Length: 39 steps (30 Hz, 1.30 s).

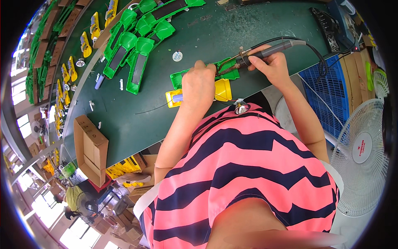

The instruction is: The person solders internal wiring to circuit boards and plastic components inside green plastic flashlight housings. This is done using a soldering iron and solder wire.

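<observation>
My right hand [273, 66] is wrapped round the grey handle of a soldering iron [277, 49], its metal tip pointing left over a green plastic housing [178, 80]. My left hand [199, 83] lies across that housing with curled fingers close to the iron's tip. What those fingers pinch is hidden. Under the left wrist, nearer to me, is a yellow plastic housing [224, 89] with a purple-blue cylindrical cell [177, 98] in its left part. Thin wires run from it, and a round silver reflector [242, 108] sits at the table edge by my shirt.
Several green housings [139, 62] are piled at the back left. A line of yellow lamp bodies [86, 45] stands beyond. An open cardboard box [90, 151] is at the table's left edge. A blue crate [325, 93] and a fan [360, 153] stand right. The iron's cable [321, 60] loops rightward.
</observation>
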### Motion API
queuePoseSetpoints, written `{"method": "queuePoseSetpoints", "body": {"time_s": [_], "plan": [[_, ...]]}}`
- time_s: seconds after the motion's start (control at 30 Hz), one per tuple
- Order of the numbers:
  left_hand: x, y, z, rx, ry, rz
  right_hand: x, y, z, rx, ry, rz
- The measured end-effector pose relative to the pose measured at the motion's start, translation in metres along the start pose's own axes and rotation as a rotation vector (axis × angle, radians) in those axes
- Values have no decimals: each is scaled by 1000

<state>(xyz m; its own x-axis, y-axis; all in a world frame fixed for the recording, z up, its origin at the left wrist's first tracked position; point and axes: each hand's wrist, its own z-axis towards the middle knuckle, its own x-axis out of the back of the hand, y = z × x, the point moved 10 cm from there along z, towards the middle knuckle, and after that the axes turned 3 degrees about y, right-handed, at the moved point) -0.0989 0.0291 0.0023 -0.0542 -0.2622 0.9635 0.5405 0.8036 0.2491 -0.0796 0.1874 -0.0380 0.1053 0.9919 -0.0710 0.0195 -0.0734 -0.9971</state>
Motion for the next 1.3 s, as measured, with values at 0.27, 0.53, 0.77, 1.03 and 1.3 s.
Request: {"method": "queuePoseSetpoints", "body": {"time_s": [0.27,0.53,0.77,1.03,1.3], "plan": [[0,1,1,3,-6,29,5,-9,-9,15,67,1],[3,6,2,-32,8,15,0,-27,-45,182,154,61],[6,6,1,-23,11,-3,-67,-27,-52,310,-199,-444],[2,2,2,-21,-6,-3,-67,-19,-50,323,-204,-457],[7,-5,-1,37,26,-143,-20,-67,-43,644,-12,-661]]}}
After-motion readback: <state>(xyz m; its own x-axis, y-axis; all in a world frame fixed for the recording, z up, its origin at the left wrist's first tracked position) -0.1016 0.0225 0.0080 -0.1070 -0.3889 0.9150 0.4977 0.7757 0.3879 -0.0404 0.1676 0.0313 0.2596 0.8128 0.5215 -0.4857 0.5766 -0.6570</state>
